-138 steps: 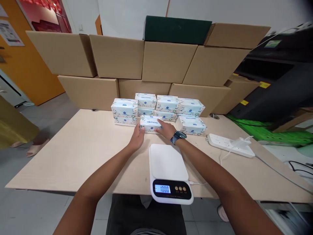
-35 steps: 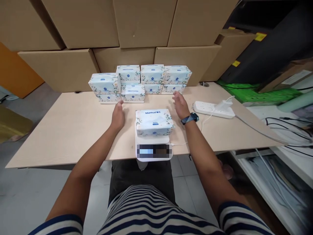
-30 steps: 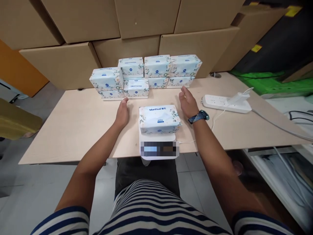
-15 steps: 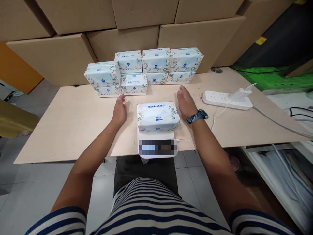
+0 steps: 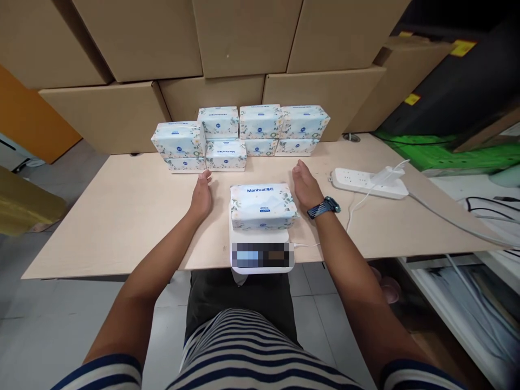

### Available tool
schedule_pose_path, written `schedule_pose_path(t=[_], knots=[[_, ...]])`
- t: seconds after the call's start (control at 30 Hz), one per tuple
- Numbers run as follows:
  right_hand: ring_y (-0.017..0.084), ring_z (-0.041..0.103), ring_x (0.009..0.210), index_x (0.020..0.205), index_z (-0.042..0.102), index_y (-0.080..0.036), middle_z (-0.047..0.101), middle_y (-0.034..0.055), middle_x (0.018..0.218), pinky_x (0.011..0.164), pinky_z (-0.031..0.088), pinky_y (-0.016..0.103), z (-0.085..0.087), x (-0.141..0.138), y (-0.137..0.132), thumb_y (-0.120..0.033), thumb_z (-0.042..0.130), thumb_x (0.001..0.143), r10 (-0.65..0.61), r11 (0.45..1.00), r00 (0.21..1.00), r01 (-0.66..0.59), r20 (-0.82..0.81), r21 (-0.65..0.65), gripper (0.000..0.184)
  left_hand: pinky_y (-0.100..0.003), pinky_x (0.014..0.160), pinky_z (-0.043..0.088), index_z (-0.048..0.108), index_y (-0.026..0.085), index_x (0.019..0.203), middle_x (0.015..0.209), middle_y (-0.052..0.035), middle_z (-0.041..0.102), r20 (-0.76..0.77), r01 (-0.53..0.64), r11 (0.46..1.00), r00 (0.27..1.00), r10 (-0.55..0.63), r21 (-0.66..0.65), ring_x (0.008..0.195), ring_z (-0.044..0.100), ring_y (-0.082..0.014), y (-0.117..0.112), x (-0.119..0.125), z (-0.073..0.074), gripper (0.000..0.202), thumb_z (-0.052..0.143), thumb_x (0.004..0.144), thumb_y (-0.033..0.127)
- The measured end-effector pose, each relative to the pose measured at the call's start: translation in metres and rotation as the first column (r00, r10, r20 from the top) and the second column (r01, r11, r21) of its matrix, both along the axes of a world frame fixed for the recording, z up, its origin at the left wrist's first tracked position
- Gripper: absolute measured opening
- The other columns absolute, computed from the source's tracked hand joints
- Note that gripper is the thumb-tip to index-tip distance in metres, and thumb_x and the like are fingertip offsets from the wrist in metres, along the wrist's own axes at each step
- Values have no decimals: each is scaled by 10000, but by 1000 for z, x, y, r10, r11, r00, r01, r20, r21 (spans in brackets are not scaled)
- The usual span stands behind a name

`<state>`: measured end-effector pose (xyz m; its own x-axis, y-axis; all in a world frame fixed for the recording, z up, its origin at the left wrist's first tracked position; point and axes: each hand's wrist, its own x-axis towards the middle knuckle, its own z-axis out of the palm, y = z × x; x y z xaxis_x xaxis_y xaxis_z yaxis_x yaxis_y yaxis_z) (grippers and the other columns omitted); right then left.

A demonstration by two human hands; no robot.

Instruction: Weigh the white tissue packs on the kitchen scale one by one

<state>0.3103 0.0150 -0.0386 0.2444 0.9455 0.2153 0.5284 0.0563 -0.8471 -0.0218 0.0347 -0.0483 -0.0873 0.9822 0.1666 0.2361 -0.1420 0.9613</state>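
Note:
A soft pack of tissues (image 5: 263, 208) with a floral print lies flat on a white scale (image 5: 260, 236) at the table's front edge; the scale's display is blurred out. To the left of this pack my left hand (image 5: 202, 196) rests on its edge at the table, fingers loosely extended and holding nothing. On the other side my right hand (image 5: 306, 187), wearing a watch (image 5: 325, 207) at the wrist, stands near the pack's right end, apart from it. Its fingers are loosely bent and empty, partly hidden from view. Behind the hands are several stacked tissue packs (image 5: 225, 156).
Cardboard boxes (image 5: 325, 100) form a wall along the back of the wooden table (image 5: 122, 216). A white power strip (image 5: 368, 183) with a plug and cables lies at the right. A thin white cable (image 5: 306, 245) runs from the scale.
The camera view has tilted up slightly, so the table and packs appear lower. Both hands stay beside the scale, and the tissue pack stays on it.

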Motion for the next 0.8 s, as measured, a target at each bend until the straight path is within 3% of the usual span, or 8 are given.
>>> schedule_pose_path(t=[0.13, 0.27, 0.33, 0.4, 0.47, 0.57, 0.67, 0.8], knots=[[345, 428, 1613, 1631, 468, -187, 437, 190, 1726, 1369, 268, 551, 20, -5, -10, -981, 407, 850, -24, 999, 993, 27, -117, 22, 1115, -500, 1297, 384, 533, 263, 1555, 1703, -156, 480, 21, -34, 999, 999, 34, 0, 1553, 509, -328, -19, 8, 8, 995, 197, 912, 945], [323, 417, 1623, 1617, 473, -324, 469, 98, 1722, 1351, 307, 606, 32, -11, -65, -843, 518, 927, -58, 993, 933, 92, -356, 77, 864, -481, 1312, 397, 317, 346, 1685, 1818, -99, 276, 149, -60, 998, 987, 64, -30, 1674, 316, -292, -59, 22, 22, 919, 185, 957, 891], [308, 338, 1662, 1645, 423, -384, 382, 44, 1771, 1382, 247, 595, 25, -17, -103, -772, 596, 933, -77, 982, 907, 140, -415, 124, 828, -513, 1349, 339, 235, 373, 1720, 1846, -62, 187, 206, 7, 998, 978, 5, -58, 1706, 215, -288, -87, 27, 25, 867, 161, 992, 840], [307, 242, 1695, 1680, 337, -444, 264, -14, 1815, 1392, 204, 611, 15, -27, -135, -742, 630, 929, -97, 984, 888, 153, -449, 90, 859, -575, 1383, 233, 134, 430, 1737, 1863, 4, 70, 212, 54, 997, 976, -41, -56, 1720, 131, -312, -116, 29, 22, 837, 280, 1005, 809], [335, 165, 1710, 1724, 216, -433, 159, -17, 1841, 1378, 212, 645, 7, -41, -155, -745, 636, 925, -130, 985, 869, 169, -477, 38, 955, -652, 1379, 163, 5, 445, 1741, 1860, 30, -62, 202, 149, 986, 971, -131, -76, 1724, 30, -351, -142, 29, 15, 900, 354, 993, 805], [374, 177, 1703, 1747, 184, -338, 181, 58, 1839, 1353, 276, 640, 7, -67, -164, -746, 689, 899, 28, 1000, 861, -27, -508, 10, 1068, -629, 1392, 91, 22, 361, 1757, 1864, -48, 28, 175, 375, 923, 918, -357, -87, 1723, 54, -363, -166, 28, 13, 896, 365, 1026, 750], [350, 300, 1673, 1750, 171, -304, 277, 94, 1813, 1350, 320, 583, 21, -90, -159, -718, 728, 895, 305, 950, 806, -299, -507, 96, 1101, -576, 1397, 160, -23, 311, 1758, 1852, -104, 136, 175, 460, 887, 870, -460, 46, 1712, 161, -349, -166, 25, 31, 945, 409, 1030, 732], [329, 337, 1660, 1749, 170, -283, 287, 93, 1809, 1364, 307, 536, 54, -102, -120, -751, 714, 885, 463, 886, 760, -392, -456, 248, 1124, -522, 1408, 115, 146, 295, 1750, 1855, -77, 134, 35, 310, 914, 943, -330, 262, 1723, 113, -321, -124, 16, 73, 905, 366, 1018, 780]])
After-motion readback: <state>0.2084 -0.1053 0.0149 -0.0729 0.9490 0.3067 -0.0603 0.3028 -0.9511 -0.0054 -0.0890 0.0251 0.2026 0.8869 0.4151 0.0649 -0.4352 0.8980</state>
